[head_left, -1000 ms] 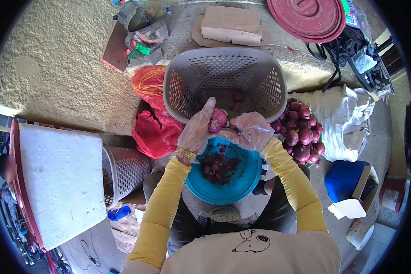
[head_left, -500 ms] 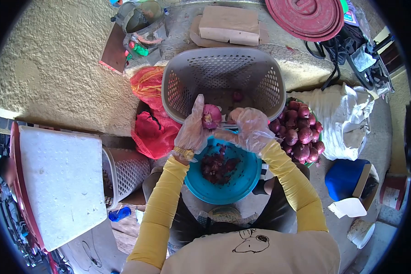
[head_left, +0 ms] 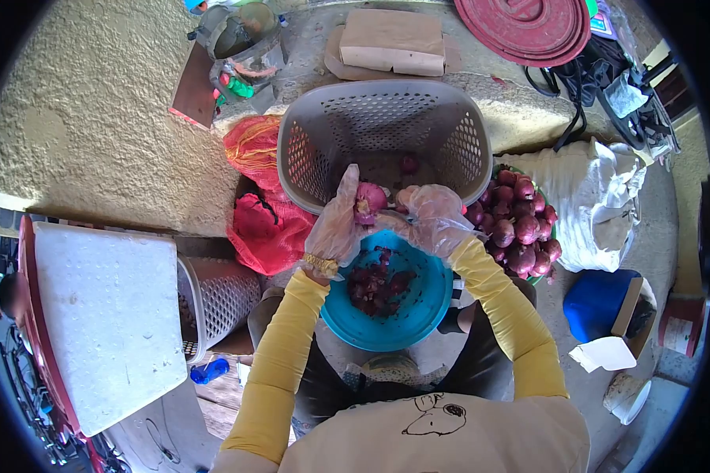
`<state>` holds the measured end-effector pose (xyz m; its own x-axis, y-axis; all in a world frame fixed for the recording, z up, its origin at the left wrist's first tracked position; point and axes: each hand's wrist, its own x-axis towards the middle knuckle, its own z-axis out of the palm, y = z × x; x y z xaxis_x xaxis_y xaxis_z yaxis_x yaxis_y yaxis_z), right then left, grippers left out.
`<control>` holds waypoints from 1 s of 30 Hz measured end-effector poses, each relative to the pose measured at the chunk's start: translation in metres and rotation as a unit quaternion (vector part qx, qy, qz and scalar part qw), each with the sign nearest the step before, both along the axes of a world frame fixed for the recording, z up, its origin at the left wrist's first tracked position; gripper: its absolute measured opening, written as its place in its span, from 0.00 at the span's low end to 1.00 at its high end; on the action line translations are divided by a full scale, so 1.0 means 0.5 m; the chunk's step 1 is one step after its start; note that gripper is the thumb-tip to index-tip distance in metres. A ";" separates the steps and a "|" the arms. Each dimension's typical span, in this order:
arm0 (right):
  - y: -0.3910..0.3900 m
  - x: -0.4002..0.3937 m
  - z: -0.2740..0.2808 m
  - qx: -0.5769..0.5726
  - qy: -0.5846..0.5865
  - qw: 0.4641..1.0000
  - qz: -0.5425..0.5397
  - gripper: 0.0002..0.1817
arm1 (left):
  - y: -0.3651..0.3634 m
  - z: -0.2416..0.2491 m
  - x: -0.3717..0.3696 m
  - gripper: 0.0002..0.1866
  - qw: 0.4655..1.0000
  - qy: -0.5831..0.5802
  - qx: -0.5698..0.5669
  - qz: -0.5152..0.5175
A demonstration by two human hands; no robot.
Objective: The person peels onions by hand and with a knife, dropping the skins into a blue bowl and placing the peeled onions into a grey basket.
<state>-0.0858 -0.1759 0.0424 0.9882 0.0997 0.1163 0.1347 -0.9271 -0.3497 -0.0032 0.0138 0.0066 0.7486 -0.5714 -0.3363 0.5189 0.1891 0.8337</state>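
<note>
My left hand (head_left: 333,226), in a clear plastic glove, grips a red onion (head_left: 369,197) with one finger stretched up beside it. The onion looks bright purple with a pale end. My right hand (head_left: 435,214), gloved too, is closed close to the onion's right side. A small knife seems to be in it, mostly hidden by the fingers now. Below both hands stands a blue basin (head_left: 341,322) with dark onion skins (head_left: 375,290) in it. Beyond them a grey perforated basket (head_left: 379,88) has one onion (head_left: 409,164) on its bottom.
Several red onions (head_left: 526,230) are heaped at the right, beside a white sack (head_left: 588,201). Red mesh bags (head_left: 264,236) lie left of the basket. A white foam board (head_left: 106,315) and another basket (head_left: 221,303) stand at the left. A blue container (head_left: 599,303) sits at the right.
The onion has turned and shifted slightly right in my left hand. The metal blade that showed beside it is now mostly out of sight behind my right fingers.
</note>
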 end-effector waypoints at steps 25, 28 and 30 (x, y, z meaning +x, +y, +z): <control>0.030 -0.033 -0.048 0.008 0.079 0.978 0.193 0.33 | 0.021 0.005 0.048 0.34 0.881 0.299 -0.359 -0.077; 0.029 -0.031 -0.026 0.028 0.097 0.973 0.205 0.35 | 0.014 0.029 0.041 0.27 0.895 0.284 -0.339 -0.050; 0.032 -0.022 -0.006 -0.025 0.161 0.963 0.213 0.36 | 0.008 0.035 0.033 0.24 0.925 0.258 -0.278 0.012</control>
